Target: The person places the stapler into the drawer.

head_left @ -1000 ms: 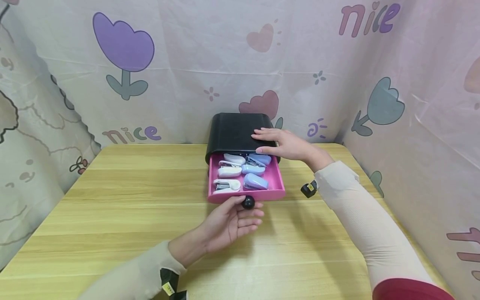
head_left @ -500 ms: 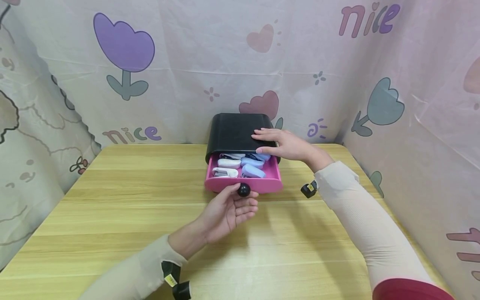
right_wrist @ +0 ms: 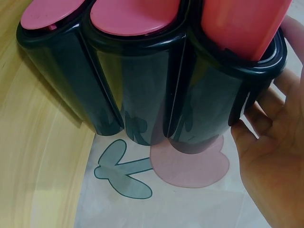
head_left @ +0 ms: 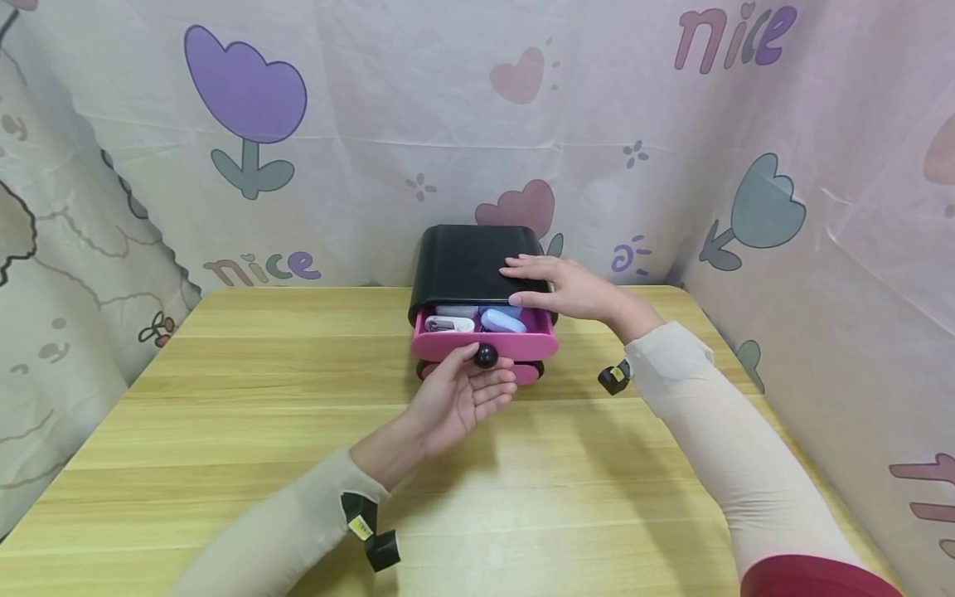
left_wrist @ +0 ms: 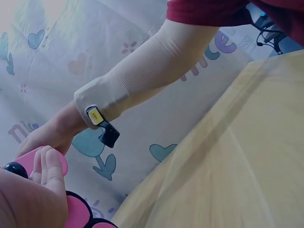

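A black drawer cabinet [head_left: 473, 261] stands at the back of the table, its pink top drawer [head_left: 435, 344] pulled partly out. Inside lie mini staplers: a white stapler [head_left: 449, 324] and a light blue stapler [head_left: 503, 321] in front, others half hidden under the cabinet top. My left hand [head_left: 458, 402] pinches the drawer's black knob [head_left: 486, 356] between thumb and index finger, its other fingers loosely extended, palm up. On the cabinet's top right edge rests my right hand [head_left: 563, 286], fingers spread. In the right wrist view its fingertips touch the cabinet's side [right_wrist: 209, 104].
Beneath the top drawer, lower pink drawers [right_wrist: 135, 16] sit closed in the stacked cabinet. The wooden table [head_left: 261, 431] extends in front and to both sides. A patterned cloth [head_left: 373, 124] hangs directly behind the cabinet.
My left hand has pushed the top drawer inward, so fewer staplers show and the lower drawer front has come into view. My right hand has stayed in place on the cabinet.
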Demonstrator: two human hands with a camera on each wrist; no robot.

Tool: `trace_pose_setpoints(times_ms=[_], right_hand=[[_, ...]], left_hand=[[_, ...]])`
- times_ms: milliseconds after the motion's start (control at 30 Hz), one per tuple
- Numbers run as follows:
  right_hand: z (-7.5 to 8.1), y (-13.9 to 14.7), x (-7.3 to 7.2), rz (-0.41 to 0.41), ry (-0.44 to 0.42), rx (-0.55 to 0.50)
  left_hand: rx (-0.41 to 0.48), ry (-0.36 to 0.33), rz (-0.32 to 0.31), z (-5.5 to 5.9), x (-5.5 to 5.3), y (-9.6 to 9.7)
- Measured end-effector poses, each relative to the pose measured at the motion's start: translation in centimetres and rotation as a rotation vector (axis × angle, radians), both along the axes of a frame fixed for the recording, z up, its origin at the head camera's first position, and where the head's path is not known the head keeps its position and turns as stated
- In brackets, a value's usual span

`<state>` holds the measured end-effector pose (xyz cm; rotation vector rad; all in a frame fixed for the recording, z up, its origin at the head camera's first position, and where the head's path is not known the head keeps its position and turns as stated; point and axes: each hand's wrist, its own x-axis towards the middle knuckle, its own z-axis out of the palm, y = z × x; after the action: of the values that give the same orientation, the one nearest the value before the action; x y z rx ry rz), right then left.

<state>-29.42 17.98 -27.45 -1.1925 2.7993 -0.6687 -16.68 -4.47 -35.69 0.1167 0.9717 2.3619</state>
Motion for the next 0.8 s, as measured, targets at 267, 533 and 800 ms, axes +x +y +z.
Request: trace_pose_setpoints(times_ms=[267, 533, 800], right_hand=[[-0.2, 0.0, -0.1, 0.011, 0.01, -0.007], [-0.3, 0.0, -0.2, 0.016, 0.004, -0.006], [-0.2, 0.1, -0.1, 0.007, -0.009, -0.011]], left_hand=[[-0.002, -0.001, 0.057, -0.1, -1.6, 0.4], [0.015, -0.025, 0.098, 0.1, -3.0, 0.9], [0.019, -0.055, 0.147, 0.4, -3.7, 1.5]])
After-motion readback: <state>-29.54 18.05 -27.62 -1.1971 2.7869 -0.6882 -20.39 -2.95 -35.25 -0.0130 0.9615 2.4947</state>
